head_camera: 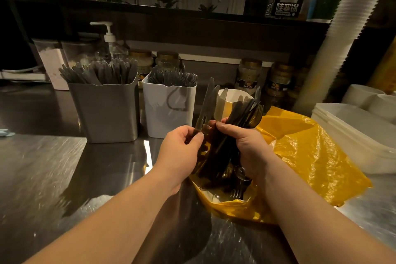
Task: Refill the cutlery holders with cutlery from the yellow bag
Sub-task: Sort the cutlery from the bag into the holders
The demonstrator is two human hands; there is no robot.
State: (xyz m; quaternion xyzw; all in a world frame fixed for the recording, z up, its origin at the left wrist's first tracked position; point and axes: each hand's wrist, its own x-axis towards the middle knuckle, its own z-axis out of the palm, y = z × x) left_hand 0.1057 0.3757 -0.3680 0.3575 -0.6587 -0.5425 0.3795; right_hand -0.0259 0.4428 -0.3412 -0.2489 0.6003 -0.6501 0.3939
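Over the mouth of the yellow bag (pixel 310 152), the left hand (pixel 182 148) pinches a few knives (pixel 206 100) by their handles, while the right hand (pixel 246 146) curls round a mixed bundle of cutlery (pixel 240 111). At ten o'clock from the hands the grey holder (pixel 105 113), and at eleven the white holder (pixel 169 111), stand packed. More pieces lie in the bag at six o'clock, so the refill looks well along but unfinished.

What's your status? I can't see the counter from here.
Left hand pinches knives. Right hand grips mixed cutlery bundle above yellow bag. Grey holder, white holder near full; nothing blocks them.
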